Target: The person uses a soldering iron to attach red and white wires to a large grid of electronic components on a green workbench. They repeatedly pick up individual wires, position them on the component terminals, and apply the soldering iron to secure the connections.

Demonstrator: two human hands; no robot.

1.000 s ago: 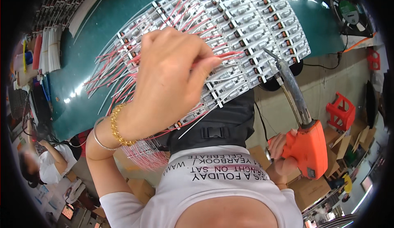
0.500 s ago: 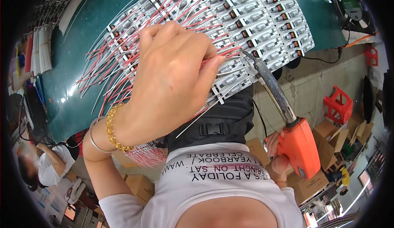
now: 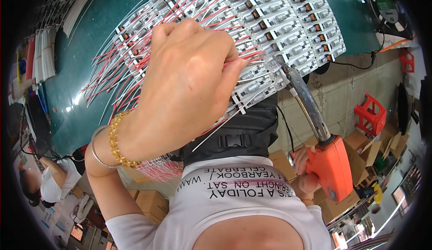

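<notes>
While the head camera looks down at the work, the left hand point(image 3: 191, 77) lies at 11 o'clock from the centre, its thumb and forefinger pinched narrowly on a red wire point(image 3: 256, 53). That wire's far end points toward 2 o'clock from the fingertips. At 4 o'clock the right hand point(image 3: 308, 182) is wrapped around an orange soldering gun point(image 3: 334, 167), partly hidden behind its handle. The gun's metal barrel point(image 3: 309, 102) slants up toward 11 o'clock, with its dark tip just beside the wire's end; whether they touch, I cannot tell.

Under both lies a sheet of small circuit boards point(image 3: 281, 23), spread from 11 to 1 o'clock over a green table point(image 3: 123, 0). Loose red and white wires point(image 3: 143, 61) fan out from the boards toward 10 o'clock, passing partly beneath the left hand. On that wrist sit a yellow beaded bracelet point(image 3: 118, 137) and a thin silver bangle point(image 3: 95, 153).

Farther out, a fan point(image 3: 386, 12) stands at 2 o'clock, a red stool point(image 3: 371, 114) at 3, and bundles of white strips point(image 3: 44, 61) at 10. Another person in a white top point(image 3: 55, 182) is at 8 o'clock, and cardboard boxes point(image 3: 152, 203) lie at 7.
</notes>
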